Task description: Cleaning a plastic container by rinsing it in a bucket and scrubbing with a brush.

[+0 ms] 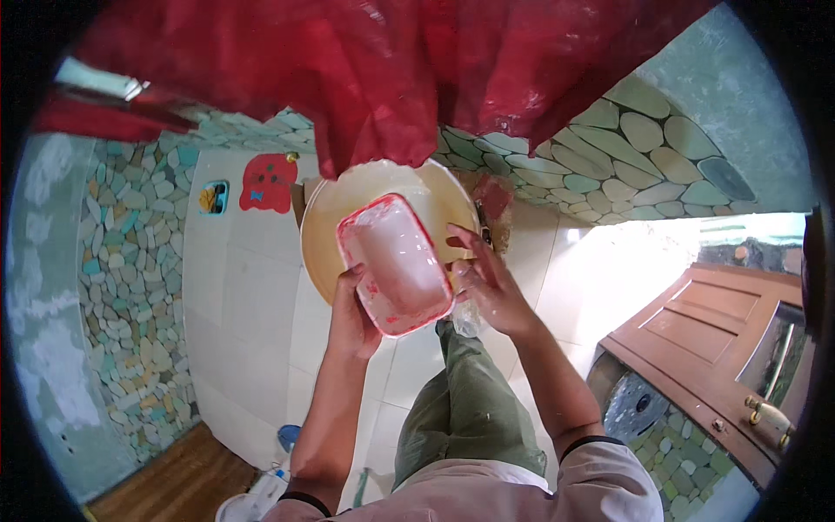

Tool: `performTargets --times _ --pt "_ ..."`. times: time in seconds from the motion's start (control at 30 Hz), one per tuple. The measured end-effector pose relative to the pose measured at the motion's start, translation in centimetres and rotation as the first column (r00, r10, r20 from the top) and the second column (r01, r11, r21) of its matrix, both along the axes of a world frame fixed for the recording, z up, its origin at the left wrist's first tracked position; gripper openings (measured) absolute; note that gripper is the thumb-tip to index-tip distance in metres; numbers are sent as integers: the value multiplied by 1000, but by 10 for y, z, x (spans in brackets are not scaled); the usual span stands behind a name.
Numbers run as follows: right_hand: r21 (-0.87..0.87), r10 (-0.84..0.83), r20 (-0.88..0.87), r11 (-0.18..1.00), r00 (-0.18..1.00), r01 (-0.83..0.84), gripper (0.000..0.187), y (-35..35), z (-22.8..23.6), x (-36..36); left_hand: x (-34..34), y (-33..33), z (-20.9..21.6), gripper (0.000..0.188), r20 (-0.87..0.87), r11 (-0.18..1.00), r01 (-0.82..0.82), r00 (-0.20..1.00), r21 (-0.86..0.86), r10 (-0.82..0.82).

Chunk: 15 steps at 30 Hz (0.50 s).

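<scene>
Red cloth (383,78): hangs in big folds across the top, its bottom edge dipping over the far rim of the tub.
Round tub (317,274): tan, with a thin white rim, on the floor just past the person's legs.
Room to move: pale floor tiles (248,296) lie wide and bare on the left; more floor shows on the right, up to the brown wooden door (704,313).
Red tray (400,261): held up over the tub's near side, tilted; a box shape with round corners, red rim, white inside, red smears and shiny wet spots.
Left hand (355,326): grip clamped on the tray's left side, thumb on the rim.
Right hand (494,291): grip apart, fingers spread beside the tray's right rim; I cannot tell if they touch it.
Stone walls (139,296): flat, smooth pebbles, green, tan and gray.
Trousers (470,409): soft green cloth with creases.
</scene>
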State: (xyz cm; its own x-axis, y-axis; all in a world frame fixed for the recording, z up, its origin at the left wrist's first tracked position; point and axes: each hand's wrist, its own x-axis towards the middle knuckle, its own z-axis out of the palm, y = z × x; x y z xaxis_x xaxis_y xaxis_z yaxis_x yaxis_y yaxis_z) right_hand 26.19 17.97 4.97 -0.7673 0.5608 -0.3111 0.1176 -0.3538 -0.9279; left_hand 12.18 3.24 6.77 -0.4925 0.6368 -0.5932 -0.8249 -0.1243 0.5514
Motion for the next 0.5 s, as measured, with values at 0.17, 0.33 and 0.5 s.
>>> performTargets --times 0.17,0.33,0.5 --pt "-126 125 -144 982 982 -144 50 -26 20 1 25 -14 13 58 -56 1000 -12 998 5 13" --pt "-212 48 -168 974 985 -83 47 -46 25 15 46 -32 -12 64 135 966 -158 982 207 131" --pt "-100 137 -120 984 983 -149 50 -53 23 22 70 -42 -50 59 300 893 -270 940 361 163"
